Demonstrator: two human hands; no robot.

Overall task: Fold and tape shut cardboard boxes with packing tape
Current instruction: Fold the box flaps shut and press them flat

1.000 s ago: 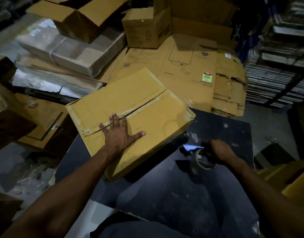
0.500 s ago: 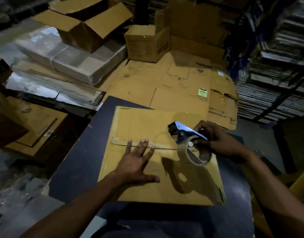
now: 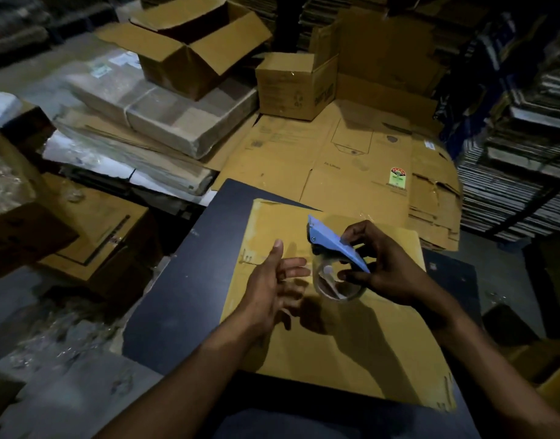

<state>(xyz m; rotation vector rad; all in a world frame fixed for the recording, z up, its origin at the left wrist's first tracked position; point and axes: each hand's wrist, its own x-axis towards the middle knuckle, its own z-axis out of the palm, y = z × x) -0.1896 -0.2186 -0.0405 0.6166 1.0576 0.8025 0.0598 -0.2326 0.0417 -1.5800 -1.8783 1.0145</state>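
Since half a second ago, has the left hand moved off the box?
Yes. The left hand has lifted off the box seam and turned palm-inward, toward the tape dispenser that the right hand holds.

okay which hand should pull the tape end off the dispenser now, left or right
Left, probably. The left hand is open and holds nothing, its fingers beside the tape roll. The right hand grips the blue tape dispenser above the flat box.

Printing on flattened carton [image 3: 351, 160] too blurred, perhaps unreadable
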